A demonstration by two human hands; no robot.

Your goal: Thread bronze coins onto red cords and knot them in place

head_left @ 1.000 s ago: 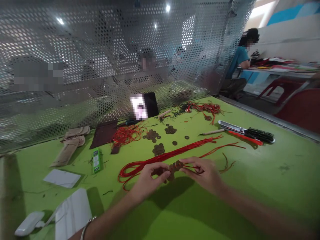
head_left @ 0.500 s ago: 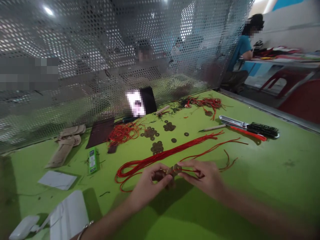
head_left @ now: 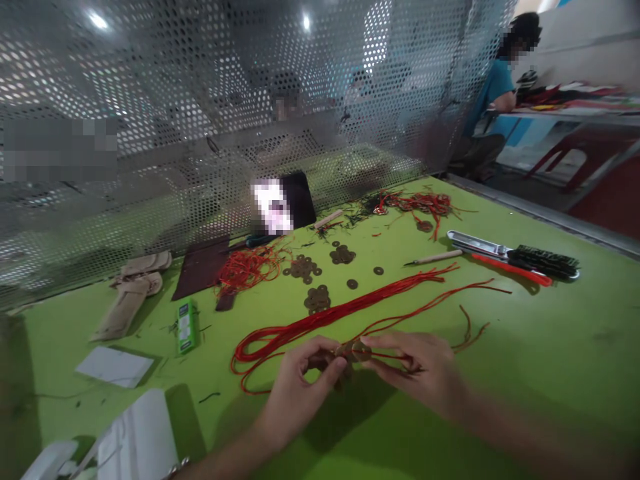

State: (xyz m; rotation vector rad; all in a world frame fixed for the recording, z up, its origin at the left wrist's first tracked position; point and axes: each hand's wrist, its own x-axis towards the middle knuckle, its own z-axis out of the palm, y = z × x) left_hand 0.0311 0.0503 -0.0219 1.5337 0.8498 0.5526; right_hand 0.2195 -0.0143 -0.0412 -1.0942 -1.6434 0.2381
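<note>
Between my hands are several overlapping bronze coins [head_left: 356, 351] with red cord running through them. My left hand [head_left: 305, 383] pinches the coins' left side between thumb and fingers. My right hand [head_left: 425, 370] grips the coins' right edge with thumb and index finger, and red cord passes under its other fingers. Just behind my hands lies a long bundle of red cords [head_left: 325, 313], looped at the left. Past it, loose coins sit in small piles [head_left: 317, 299], with single coins [head_left: 352, 284] beside them.
A perforated metal screen [head_left: 200, 153] stands behind the green table [head_left: 550, 373]. A brush [head_left: 545, 260], a box cutter [head_left: 477, 245] and a pointed tool [head_left: 433, 258] lie right. Left are tangled orange cord [head_left: 250, 270], a green box [head_left: 185, 327] and white items. A person [head_left: 500, 87] sits far right.
The view has shifted slightly. Both hands and the coins appear a little lower and farther right, and the coins at my right fingertips show more of their flat faces.
</note>
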